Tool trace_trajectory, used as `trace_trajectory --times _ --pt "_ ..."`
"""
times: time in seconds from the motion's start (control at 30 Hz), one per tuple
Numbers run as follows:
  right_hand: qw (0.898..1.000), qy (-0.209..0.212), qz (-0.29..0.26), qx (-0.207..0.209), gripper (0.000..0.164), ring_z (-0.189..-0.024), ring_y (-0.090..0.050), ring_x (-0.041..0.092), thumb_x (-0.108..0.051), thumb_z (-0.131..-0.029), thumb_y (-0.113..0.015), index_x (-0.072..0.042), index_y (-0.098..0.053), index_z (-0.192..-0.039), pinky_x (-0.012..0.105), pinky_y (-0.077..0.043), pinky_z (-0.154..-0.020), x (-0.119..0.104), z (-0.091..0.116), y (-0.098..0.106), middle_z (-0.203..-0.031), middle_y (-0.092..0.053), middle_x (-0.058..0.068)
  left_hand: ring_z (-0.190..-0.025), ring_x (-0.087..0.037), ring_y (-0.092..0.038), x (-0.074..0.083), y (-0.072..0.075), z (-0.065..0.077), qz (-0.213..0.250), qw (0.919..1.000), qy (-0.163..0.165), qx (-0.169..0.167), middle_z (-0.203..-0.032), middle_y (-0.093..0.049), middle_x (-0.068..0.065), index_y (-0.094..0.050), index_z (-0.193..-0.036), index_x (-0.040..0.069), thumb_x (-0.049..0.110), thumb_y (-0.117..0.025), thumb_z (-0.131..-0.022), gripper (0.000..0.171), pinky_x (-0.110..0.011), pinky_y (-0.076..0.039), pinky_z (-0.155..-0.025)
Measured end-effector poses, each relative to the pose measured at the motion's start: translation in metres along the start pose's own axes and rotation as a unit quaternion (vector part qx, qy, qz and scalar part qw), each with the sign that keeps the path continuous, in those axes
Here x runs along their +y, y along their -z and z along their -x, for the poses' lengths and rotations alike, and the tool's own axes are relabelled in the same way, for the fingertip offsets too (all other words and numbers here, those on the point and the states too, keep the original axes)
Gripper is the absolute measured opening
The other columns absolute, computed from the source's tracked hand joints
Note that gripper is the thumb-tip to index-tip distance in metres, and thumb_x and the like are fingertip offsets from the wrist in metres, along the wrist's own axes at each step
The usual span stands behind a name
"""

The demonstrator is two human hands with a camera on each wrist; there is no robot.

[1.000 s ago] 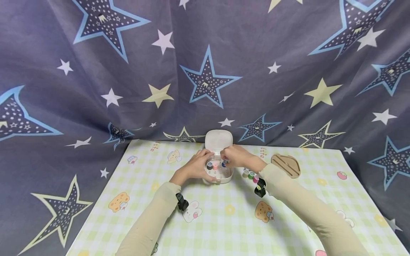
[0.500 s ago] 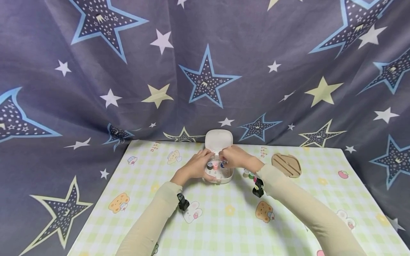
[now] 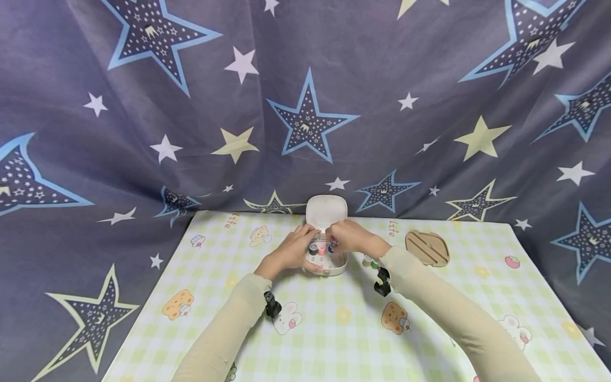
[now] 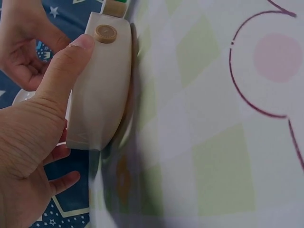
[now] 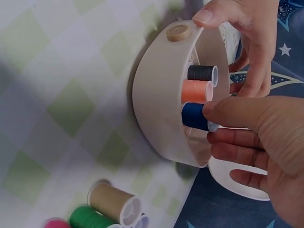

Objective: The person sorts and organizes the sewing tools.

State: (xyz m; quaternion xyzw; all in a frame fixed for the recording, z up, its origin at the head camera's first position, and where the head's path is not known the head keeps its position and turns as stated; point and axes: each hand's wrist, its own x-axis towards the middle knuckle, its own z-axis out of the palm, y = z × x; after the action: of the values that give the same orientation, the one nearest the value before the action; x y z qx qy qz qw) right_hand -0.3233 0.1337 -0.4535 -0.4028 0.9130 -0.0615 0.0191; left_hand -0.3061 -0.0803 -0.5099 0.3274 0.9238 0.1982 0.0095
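Observation:
A cream sewing box point(image 5: 156, 90) with a round brown button on its front stands at the table's back edge, its white lid point(image 3: 326, 210) raised. My left hand point(image 3: 290, 252) grips the box's left side, thumb at the front rim near the button. Inside, a black thread spool point(image 5: 200, 73) and a coral thread spool point(image 5: 197, 90) stand side by side on the pegged floor. My right hand point(image 3: 350, 236) pinches a blue thread spool point(image 5: 194, 115) between thumb and fingers, in the row beside the coral one. Its base is hidden by the box wall.
Right of the box lie a tan spool point(image 5: 111, 202), a green spool point(image 5: 90, 218) and a pink spool point(image 5: 57, 224), partly under my right forearm in the head view. Farther right is a flat brown piece point(image 3: 427, 248) with dark slots. A starry curtain point(image 3: 305, 175) hangs behind the table.
My right wrist has shifted slightly left, so the forearm covers more of the loose spools. The blue spool stays pinched inside the box. My left hand keeps its hold.

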Motion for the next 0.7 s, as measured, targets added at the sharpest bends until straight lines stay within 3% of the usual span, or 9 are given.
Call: trace_trajectory --times 0.7 --pt "0.999 -0.023 -0.030 -0.018 0.014 -0.062 -0.050 0.011 -0.004 -0.073 -0.082 -0.009 -0.072 -0.081 0.028 -0.044 -0.061 0.0014 -0.0026 -0.0056 -0.068 -0.062 -0.004 -0.127 -0.027 -0.044 -0.0013 -0.0012 -0.0008 -0.002 1.0000 0.003 -0.009 -0.141 -0.047 -0.010 -0.043 -0.151 0.002 0.055 -0.093 -0.064 0.114 -0.046 -0.042 -0.109"
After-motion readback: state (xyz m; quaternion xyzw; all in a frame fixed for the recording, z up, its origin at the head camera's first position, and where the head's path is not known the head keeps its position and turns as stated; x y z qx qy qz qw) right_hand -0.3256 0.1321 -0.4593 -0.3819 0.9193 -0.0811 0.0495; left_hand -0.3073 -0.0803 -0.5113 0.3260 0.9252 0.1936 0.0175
